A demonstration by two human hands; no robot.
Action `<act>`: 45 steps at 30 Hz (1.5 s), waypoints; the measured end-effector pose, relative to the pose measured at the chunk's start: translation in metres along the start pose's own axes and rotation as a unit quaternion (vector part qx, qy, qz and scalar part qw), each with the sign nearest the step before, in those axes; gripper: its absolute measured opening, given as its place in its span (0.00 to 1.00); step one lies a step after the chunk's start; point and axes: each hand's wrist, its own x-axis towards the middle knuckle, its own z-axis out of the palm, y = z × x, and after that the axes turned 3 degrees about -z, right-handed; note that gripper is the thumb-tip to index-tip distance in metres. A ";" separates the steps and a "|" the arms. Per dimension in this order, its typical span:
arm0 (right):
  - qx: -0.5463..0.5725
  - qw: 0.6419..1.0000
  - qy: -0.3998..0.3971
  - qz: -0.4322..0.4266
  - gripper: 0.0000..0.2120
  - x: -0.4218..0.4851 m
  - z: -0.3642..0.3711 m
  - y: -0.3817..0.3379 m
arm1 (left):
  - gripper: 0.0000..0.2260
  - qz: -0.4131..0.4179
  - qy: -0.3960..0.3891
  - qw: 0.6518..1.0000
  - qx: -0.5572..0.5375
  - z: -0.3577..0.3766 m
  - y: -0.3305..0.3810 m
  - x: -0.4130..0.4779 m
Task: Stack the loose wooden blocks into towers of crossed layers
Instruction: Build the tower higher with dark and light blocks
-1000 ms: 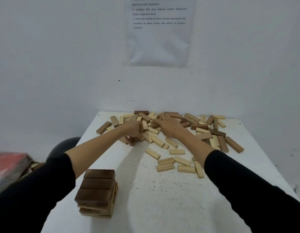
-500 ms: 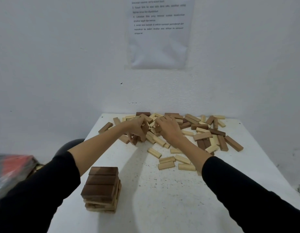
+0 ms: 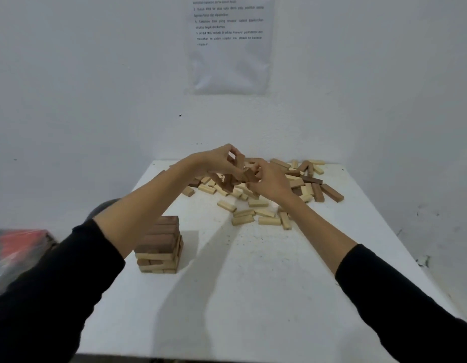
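Note:
A short tower (image 3: 159, 246) of crossed layers, dark blocks on top and pale ones below, stands at the near left of the white table (image 3: 253, 297). A pile of loose pale and dark wooden blocks (image 3: 292, 189) covers the far end. Both hands are raised above that pile, close together. My left hand (image 3: 216, 162) grips several dark blocks (image 3: 231, 179) that hang from its fingers. My right hand (image 3: 269, 180) holds a dark block (image 3: 249, 174) right beside the left hand's bundle. My left forearm hides part of the tower's left side.
A white wall with a printed sheet (image 3: 231, 43) stands just behind the table. A dark round object (image 3: 102, 208) and a red-and-black thing (image 3: 20, 244) lie off the table's left edge. Several pale blocks (image 3: 263, 218) lie apart from the pile, toward the table's middle.
Both hands have lifted off the pile with dark blocks in them and come together in the air. The camera has tilted, so the table sits lower in view.

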 end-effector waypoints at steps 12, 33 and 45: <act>0.065 0.973 -0.140 0.171 0.13 -0.107 0.004 0.019 | 0.24 -0.065 -0.011 0.985 0.156 0.110 -0.056 -0.037; 0.120 0.981 -0.154 -0.007 0.39 -0.142 0.022 0.050 | 0.33 0.090 0.022 0.994 0.065 0.111 -0.120 -0.051; 0.158 0.976 -0.148 0.002 0.38 -0.144 0.020 0.056 | 0.38 0.133 0.024 0.972 0.192 0.109 -0.123 -0.039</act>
